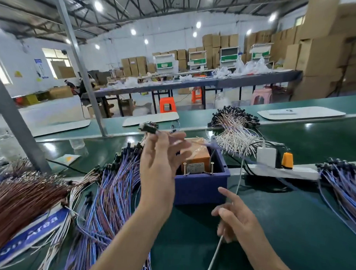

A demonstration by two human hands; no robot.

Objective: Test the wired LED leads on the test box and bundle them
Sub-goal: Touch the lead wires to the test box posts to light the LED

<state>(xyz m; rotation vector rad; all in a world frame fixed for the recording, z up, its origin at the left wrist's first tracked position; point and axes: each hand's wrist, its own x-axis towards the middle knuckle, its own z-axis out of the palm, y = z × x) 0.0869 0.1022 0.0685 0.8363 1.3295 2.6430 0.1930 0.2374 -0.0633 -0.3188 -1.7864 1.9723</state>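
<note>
The test box (201, 188) is a dark blue plastic bin on the green belt, with an orange transformer (194, 155) inside and two upright screws (184, 168) at its front rim. My left hand (158, 166) is raised left of and above the box, thumb and forefinger pinched on a few LED leads (148, 127); their black heads stick up and their wires trail off blurred. My right hand (236, 217) hovers low in front of the box, forefinger out, fingers loosely apart. A white cable (239, 177) runs beneath it.
Blue-violet leads (115, 183) are heaped left of the box, brown ones (19, 196) further left, white ones (235, 132) behind, more blue ones (345, 181) at right. A white power strip (282, 170) with plugs lies right of the box. A grey post (16, 125) stands at left.
</note>
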